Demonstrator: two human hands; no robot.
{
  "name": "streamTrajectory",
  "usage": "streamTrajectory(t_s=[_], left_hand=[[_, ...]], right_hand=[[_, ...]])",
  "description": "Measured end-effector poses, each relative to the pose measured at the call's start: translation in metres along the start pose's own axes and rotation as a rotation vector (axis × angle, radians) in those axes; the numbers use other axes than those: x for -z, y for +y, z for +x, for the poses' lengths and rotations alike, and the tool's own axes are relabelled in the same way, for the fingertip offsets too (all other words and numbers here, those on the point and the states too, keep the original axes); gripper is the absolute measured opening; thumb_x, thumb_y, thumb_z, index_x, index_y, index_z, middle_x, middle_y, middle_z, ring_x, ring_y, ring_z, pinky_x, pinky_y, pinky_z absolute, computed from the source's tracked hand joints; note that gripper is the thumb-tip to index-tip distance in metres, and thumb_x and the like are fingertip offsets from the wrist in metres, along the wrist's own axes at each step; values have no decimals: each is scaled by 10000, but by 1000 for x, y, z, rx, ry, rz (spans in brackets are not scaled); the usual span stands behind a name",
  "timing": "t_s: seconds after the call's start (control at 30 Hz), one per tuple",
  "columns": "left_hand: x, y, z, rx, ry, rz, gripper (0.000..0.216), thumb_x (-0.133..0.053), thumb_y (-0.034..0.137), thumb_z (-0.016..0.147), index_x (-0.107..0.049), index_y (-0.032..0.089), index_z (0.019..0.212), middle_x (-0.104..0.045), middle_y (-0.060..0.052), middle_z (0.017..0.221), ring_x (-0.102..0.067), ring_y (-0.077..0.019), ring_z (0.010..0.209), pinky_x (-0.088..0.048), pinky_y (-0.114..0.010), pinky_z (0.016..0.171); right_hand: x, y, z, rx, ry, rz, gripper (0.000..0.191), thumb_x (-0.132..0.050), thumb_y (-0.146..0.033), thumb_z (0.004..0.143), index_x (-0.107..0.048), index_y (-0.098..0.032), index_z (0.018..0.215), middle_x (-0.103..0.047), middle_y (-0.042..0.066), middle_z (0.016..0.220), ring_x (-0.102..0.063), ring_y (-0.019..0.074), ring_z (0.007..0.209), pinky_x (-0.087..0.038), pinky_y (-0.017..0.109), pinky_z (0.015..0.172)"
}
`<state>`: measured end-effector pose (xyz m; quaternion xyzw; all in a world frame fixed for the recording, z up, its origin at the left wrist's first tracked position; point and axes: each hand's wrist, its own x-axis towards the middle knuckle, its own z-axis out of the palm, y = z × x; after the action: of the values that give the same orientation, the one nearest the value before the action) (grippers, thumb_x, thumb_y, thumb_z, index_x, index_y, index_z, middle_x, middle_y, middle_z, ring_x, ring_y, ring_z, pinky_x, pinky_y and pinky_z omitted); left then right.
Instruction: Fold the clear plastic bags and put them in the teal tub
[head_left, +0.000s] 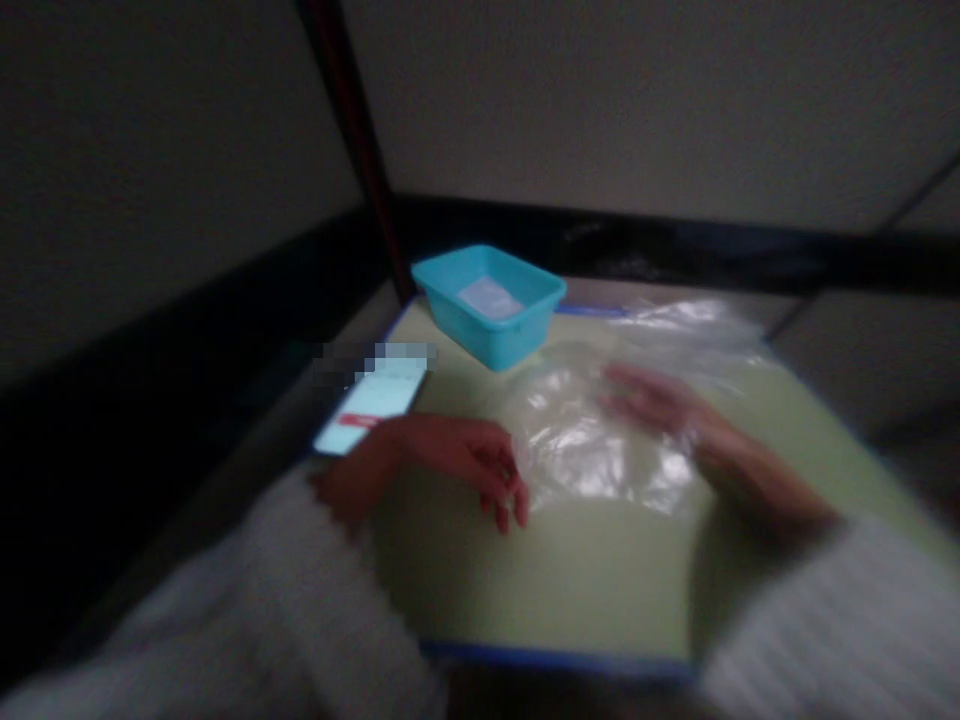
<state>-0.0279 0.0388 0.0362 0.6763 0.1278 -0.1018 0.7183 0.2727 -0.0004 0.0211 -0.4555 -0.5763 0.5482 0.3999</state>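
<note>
A clear, crinkled plastic bag point(577, 450) lies spread on a pale yellow-green board with a blue edge point(555, 590). At the bag's left edge my left hand point(480, 465) has its fingers curled down, closed on the film; the exact grip is hard to see. My right hand point(649, 400) is stretched out over the bag's upper right part, fingers extended and smeared by motion. Whether its palm presses on the plastic I cannot tell.
A turquoise plastic basket point(517, 345) with a whitish flat piece point(489, 298) inside stands at the back. Left of my left wrist lies a phone with a lit screen point(382, 395). More clear plastic film point(690, 325) lies at the back right. A dark pole point(360, 130) rises behind the basket.
</note>
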Motion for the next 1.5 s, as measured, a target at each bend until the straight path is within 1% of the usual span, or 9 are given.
streamTrajectory(t_s=[0.23,0.4,0.57,0.7,0.83,0.9,1.17,1.37,1.5], left_hand=[[-3,-2,-2,80,-195,-19,303,-713,336,754,-658,197,1017,-669,-68,1115,-689,-156,694,-505,-205,530],[-4,16,-13,81,-218,44,412,-747,342,705,-671,224,1093,-701,-73,1056,-664,-148,585,-443,-185,400],[-5,15,-5,-237,207,-122,341,-742,392,701,-650,189,959,-702,-97,1042,-659,-130,557,-383,-170,369],[1,8,9,-416,723,-169,203,-681,305,728,-582,149,814,-708,-46,848,-457,-22,358,-249,-145,322],[18,-6,15,-361,1267,23,120,-592,257,747,-557,146,780,-661,-10,736,-428,-33,405,-285,-150,375],[28,-16,17,-271,1415,230,83,-577,223,736,-571,149,773,-650,-11,725,-513,-74,510,-372,-165,446],[40,-40,29,-188,1331,538,153,-504,183,767,-602,156,882,-665,-63,947,-625,-176,895,-501,-311,799],[35,-41,35,-279,1042,563,195,-509,229,782,-596,160,942,-618,-80,1114,-566,-191,1068,-422,-347,951],[30,-36,40,-265,1030,529,190,-582,221,726,-591,152,903,-631,-41,927,-583,-161,895,-433,-314,890]], right_hand=[[17,9,10,-127,111,220,438,-491,-460,889,-488,-205,1246,-664,125,1153,-686,226,925,-560,399,835],[12,18,11,-29,95,-9,634,-793,-323,627,-492,-211,1173,-700,81,1027,-686,197,839,-562,355,771],[17,30,15,120,201,-356,620,-734,-319,650,-472,-192,1198,-701,89,944,-662,191,706,-562,351,630],[28,27,11,218,296,-669,551,-634,-324,734,-485,-156,1237,-682,136,1006,-667,236,754,-570,393,643],[16,17,5,402,419,-1021,396,-531,-326,843,-565,-148,1195,-623,172,1180,-597,324,1065,-489,512,899],[0,13,2,423,292,-1058,409,-452,-353,908,-535,-153,1255,-595,167,1246,-568,313,1134,-453,518,960],[-48,14,-17,474,-531,-1100,610,-401,-461,947,-242,-194,1472,-224,101,1534,-154,221,1417,-162,470,1148],[-44,0,-29,437,-648,-1019,605,-477,-436,925,-260,-265,1463,-233,62,1535,-167,207,1415,-140,447,1153],[-43,0,-29,414,-644,-997,613,-503,-424,915,-271,-265,1459,-247,65,1531,-174,215,1413,-140,455,1151]])
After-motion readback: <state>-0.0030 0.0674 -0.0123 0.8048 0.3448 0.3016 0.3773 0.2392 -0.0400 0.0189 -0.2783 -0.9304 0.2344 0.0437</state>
